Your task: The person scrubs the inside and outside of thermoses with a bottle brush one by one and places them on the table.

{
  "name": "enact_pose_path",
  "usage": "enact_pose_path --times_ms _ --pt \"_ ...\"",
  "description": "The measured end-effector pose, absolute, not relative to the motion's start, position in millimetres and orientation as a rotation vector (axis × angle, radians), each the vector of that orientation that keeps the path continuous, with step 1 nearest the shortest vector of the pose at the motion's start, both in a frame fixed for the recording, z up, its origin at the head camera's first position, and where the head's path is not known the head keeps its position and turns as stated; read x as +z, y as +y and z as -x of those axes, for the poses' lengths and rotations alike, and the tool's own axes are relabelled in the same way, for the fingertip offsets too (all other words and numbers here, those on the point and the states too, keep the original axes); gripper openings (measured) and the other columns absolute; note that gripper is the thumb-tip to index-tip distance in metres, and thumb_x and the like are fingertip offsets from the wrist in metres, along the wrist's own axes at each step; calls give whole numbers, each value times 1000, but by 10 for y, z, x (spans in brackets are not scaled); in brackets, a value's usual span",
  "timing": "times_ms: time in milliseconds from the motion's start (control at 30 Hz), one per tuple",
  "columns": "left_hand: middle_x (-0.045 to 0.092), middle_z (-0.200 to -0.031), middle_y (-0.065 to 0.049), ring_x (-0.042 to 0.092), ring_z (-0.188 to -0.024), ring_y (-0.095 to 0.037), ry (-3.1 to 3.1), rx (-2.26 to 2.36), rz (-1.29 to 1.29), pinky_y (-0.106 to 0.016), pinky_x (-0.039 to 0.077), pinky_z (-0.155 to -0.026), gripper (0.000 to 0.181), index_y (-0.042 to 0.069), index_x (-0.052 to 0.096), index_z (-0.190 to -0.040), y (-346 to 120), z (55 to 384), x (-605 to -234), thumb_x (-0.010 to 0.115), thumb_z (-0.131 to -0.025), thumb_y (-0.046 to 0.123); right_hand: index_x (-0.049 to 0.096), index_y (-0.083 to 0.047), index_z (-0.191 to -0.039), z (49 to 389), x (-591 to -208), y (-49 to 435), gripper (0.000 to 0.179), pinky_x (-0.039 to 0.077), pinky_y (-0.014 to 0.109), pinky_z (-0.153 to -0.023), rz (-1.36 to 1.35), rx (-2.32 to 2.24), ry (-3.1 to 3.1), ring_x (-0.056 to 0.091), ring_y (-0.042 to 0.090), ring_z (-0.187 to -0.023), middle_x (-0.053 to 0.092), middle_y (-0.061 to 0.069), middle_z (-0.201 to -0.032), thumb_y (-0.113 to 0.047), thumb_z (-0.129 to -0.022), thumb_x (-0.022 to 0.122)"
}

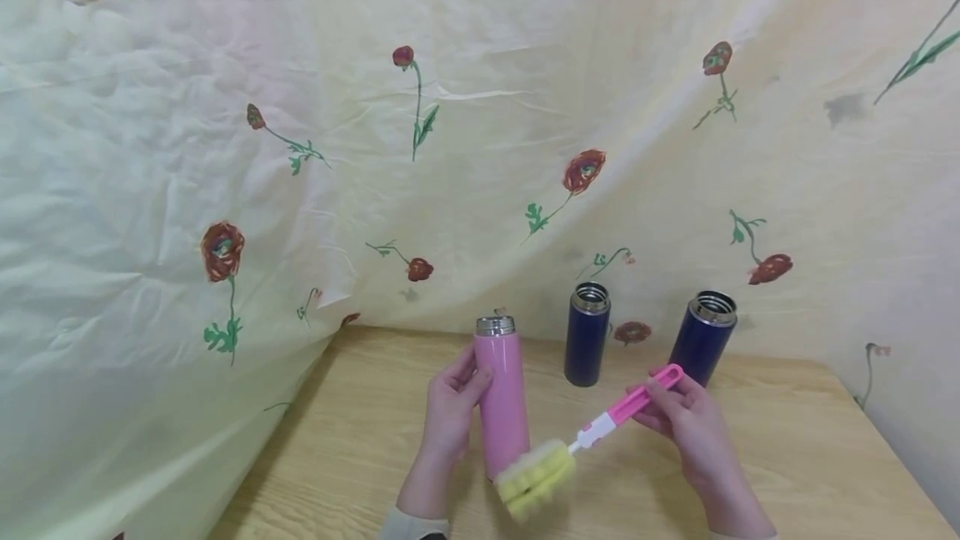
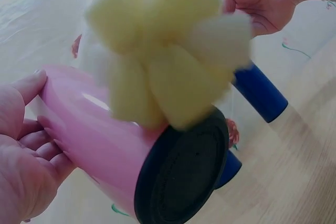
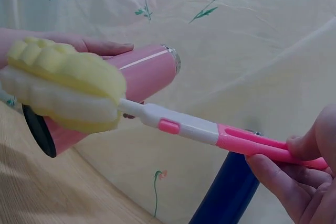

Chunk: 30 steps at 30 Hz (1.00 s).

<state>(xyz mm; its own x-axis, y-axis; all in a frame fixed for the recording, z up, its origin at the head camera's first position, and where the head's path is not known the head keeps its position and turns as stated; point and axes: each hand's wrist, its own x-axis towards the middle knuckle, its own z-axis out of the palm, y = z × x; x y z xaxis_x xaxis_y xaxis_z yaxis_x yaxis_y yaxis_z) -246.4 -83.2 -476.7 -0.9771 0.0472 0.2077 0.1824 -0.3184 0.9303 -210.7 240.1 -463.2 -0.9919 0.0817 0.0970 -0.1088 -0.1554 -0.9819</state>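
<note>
Best to steady pink bottle (image 1: 504,398) with left grip (image 1: 450,408) clamped on it, steering sponge head (image 1: 536,475) by brush handle (image 1: 628,407) pinched in right grip (image 1: 692,423)

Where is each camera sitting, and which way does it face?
Head: on the person's head, looking forward and down at the table; left hand and right hand both show.
Left wrist: on that wrist, looking at the pink bottle, with the blurred sponge head in front; both hands show.
Right wrist: on that wrist, looking past the brush handle toward the pink bottle; both hands partly show.
Shared: both wrist views include pink bottle and sponge head.
</note>
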Motion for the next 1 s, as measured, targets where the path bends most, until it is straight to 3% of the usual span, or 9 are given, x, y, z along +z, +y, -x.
enact_pose_path --times_ms 200,533,700,833,1000 --pt "58 -153 -22 67 -126 -30 -1848 -2439 403 -39 58 -103 59 -2 50 -155 -811 2473 -4780 72 -102 13 57 -6 -114 2119 -4617 2455 3 63 31 -85 -34 2452 -1638 79 16 -90 80 7 -99 -7 -112 54" --pt "50 -160 -19 56 -140 -36 -1962 -2460 486 -37 52 -109 65 1 46 -158 -770 2420 -4763 74 -101 15 56 0 -112 2068 -4460 2426 11 64 37 -84 218 2633 -754 81 25 -89 79 18 -98 -7 -107 63" --pt "48 -161 -21 54 -142 -40 -2033 -2422 518 -39 51 -111 73 -1 44 -159 -746 2374 -4780 79 -95 8 58 0 -113 2039 -4406 2391 14 65 38 -81 412 2603 -607 80 26 -90 78 19 -99 -9 -106 64" --pt "48 -161 -22 55 -141 -39 -2047 -2407 518 -39 52 -110 86 -2 40 -161 -703 2363 -4781 85 -88 3 57 0 -112 2023 -4405 2361 11 65 38 -79 417 2598 -587 80 27 -88 78 20 -99 -9 -106 63" --pt "47 -163 -20 52 -144 -40 -2055 -2378 514 -46 49 -113 88 -2 38 -162 -674 2353 -4759 86 -88 5 56 0 -113 2022 -4403 2353 15 65 38 -80 402 2593 -626 81 26 -89 79 19 -101 -10 -105 65"
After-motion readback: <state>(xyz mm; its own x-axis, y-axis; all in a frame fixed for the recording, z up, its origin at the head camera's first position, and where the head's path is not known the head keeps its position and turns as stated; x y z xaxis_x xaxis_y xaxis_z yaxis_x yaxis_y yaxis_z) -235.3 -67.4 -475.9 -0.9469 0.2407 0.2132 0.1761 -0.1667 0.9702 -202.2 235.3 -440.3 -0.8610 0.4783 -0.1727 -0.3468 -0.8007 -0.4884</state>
